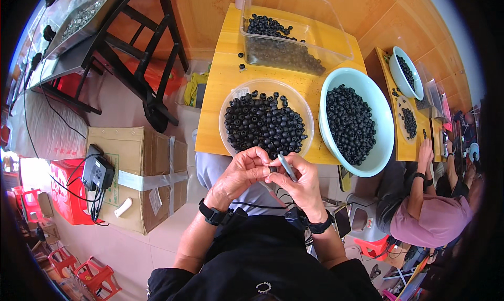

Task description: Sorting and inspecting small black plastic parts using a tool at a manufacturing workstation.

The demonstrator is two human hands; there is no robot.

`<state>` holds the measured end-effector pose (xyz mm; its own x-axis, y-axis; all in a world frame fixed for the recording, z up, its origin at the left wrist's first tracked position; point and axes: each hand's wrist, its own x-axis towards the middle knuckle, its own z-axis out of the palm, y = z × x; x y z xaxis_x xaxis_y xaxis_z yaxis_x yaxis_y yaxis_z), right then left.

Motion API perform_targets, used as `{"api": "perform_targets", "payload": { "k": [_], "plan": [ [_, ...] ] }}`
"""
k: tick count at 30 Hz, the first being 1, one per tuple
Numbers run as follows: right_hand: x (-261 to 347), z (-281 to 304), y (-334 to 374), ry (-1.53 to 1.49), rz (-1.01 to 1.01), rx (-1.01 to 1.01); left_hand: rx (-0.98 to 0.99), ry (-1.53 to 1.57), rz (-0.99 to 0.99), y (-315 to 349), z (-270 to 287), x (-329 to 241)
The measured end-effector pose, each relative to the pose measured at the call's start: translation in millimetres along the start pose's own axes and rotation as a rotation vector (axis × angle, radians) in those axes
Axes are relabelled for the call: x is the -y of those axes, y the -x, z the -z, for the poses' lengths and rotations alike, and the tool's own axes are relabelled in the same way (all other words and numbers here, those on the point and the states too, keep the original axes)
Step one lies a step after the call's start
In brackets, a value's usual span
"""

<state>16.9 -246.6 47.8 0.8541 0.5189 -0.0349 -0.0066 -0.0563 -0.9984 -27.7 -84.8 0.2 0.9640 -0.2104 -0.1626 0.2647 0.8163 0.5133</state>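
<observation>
One yellow table (219,67), tiled floor (157,242); left fingers (254,172) pinching black bead (272,169), apparently; right fingers (301,164) gripping grey tool (287,167).

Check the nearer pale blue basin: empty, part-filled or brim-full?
Part-filled: black beads lie in the blue basin, bare wall showing above them.
</observation>
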Motion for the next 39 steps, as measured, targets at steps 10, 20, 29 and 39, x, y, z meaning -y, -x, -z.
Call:
{"api": "perform_targets", "payload": {
  "k": [10, 20, 29, 39],
  "plan": [
    [6, 16, 6, -0.044, -0.169, -0.014, 0.073, 0.052, 0.077, -1, -2, 13],
    [17, 24, 9, 0.289, 0.046, -0.022, -0.041, -0.151, 0.062, 0, -10, 4],
    [37, 93, -3, 0.541, 0.223, -0.652, -0.455, -1.001, -0.231, -17, 4, -17],
    [6, 55, 11, 0.595, 0.222, -0.462, -0.346, -1.667, -0.407, -48, -7, -7]
  ]
}}
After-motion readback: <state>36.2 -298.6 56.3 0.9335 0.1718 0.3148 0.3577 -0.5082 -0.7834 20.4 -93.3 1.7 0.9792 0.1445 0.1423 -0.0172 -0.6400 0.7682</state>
